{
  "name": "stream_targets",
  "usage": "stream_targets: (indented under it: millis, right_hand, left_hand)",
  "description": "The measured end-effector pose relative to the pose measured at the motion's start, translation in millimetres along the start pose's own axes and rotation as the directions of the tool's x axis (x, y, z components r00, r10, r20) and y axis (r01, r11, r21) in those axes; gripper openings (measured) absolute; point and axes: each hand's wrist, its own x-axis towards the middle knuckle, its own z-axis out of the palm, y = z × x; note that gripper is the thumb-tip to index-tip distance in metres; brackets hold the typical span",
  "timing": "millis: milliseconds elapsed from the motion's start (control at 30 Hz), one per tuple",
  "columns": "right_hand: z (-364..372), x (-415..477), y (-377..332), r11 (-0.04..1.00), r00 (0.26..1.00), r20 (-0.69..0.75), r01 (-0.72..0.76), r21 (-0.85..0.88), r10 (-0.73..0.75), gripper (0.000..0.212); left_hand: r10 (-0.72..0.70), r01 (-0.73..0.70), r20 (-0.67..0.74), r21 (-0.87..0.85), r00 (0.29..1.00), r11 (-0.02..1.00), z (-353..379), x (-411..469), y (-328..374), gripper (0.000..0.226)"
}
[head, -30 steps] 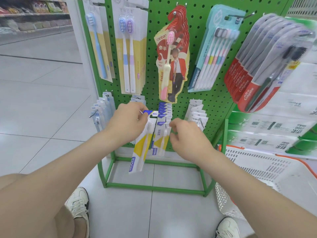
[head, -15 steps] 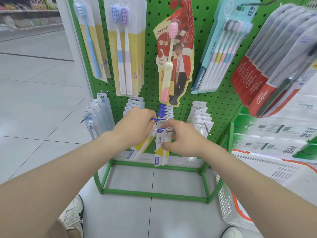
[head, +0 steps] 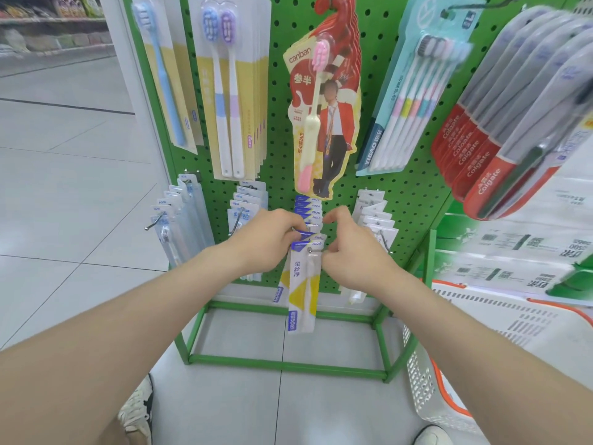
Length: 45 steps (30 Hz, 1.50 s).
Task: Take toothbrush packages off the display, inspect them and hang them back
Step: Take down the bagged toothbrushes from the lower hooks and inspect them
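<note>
1. Both hands met at the blue header of the yellow toothbrush package (head: 303, 284), low and central on the green pegboard (head: 282, 149).
2. I saw the left hand (head: 269, 239) with fingers curled, pinching the header's left edge. The right hand (head: 349, 248) pinched the right edge. I judged they were squaring it up to hang it back.
3. Package looked like thin glossy card with a clear blister: long, flat, hanging straight down, probably floppy.

Pretty standard shop aisle, bright even light; pale grey floor tiles (head: 80, 194) with thin dark grout lines; blurry stocked shelves (head: 54, 24) far off top left; green pegboard stand (head: 414, 194) on a tube frame; white basket (head: 481, 319) with orange trim just right of it.
</note>
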Motion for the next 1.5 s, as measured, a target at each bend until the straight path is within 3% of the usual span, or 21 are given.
stream_targets:
  millis: [167, 267, 400, 700, 933, 1200, 1300, 1367, 1500]
  right_hand:
    - [-1.4, 0.6, 2.7, 0.993, 0.997, -0.002, 0.071, -0.095, -0.071, 0.058]
    - [-0.7, 0.8, 0.6, 0.987, 0.995, 0.021, 0.102, -0.125, -0.100, 0.058]
    - [1.3, 0.0, -2.8, 0.985, 0.994, 0.030, 0.105, -0.140, -0.101, 0.054]
    - [1.5, -5.2, -8.4, 0.972, 0.993, 0.050, 0.116, -0.206, -0.107, 0.069]
    - [0.0, -10.4, -9.0, 0.962, 0.995, 0.053, 0.101, -0.256, -0.090, 0.067]
    - [-4.8, -21.7, -13.6, 0.946, 0.994, 0.076, 0.102, -0.307, -0.082, 0.056]
    - [-5.4, -29.2, -19.2, 0.934, 0.994, 0.079, 0.099, -0.343, -0.076, 0.035]
    - [-8.4, -37.7, -25.2, 0.929, 0.997, 0.046, 0.075, -0.362, -0.062, 0.019]
    - [-13.0, -59.3, -35.9, 0.930, 0.997, -0.067, -0.050, -0.363, 0.028, 0.028]
  left_hand:
    - [-0.062, 0.065, 0.051, -0.045, 0.997, 0.997, -2.4, 4.1, -2.9, 0.029]
    - [-0.096, 0.093, -0.022, -0.097, 0.995, 0.991, 0.9, 7.1, -4.4, 0.028]
    - [-0.088, 0.089, -0.129, 0.003, 0.988, 0.996, 7.2, 12.9, -5.5, 0.022]
    - [-0.100, 0.116, -0.131, 0.117, 0.986, 0.986, 6.0, 27.4, -6.5, 0.021]
    - [-0.114, 0.145, -0.196, 0.153, 0.974, 0.977, 5.7, 22.6, -5.5, 0.023]
    - [-0.195, 0.244, -0.194, 0.276, 0.962, 0.930, -2.6, -14.8, 11.9, 0.040]
    - [-0.238, 0.292, -0.210, 0.284, 0.948, 0.913, -10.7, -34.8, 20.0, 0.040]
    - [-0.252, 0.308, -0.230, 0.255, 0.940, 0.917, -19.0, -49.8, 24.5, 0.037]
    - [-0.233, 0.262, -0.201, 0.129, 0.951, 0.956, -26.5, -73.9, 22.1, 0.014]
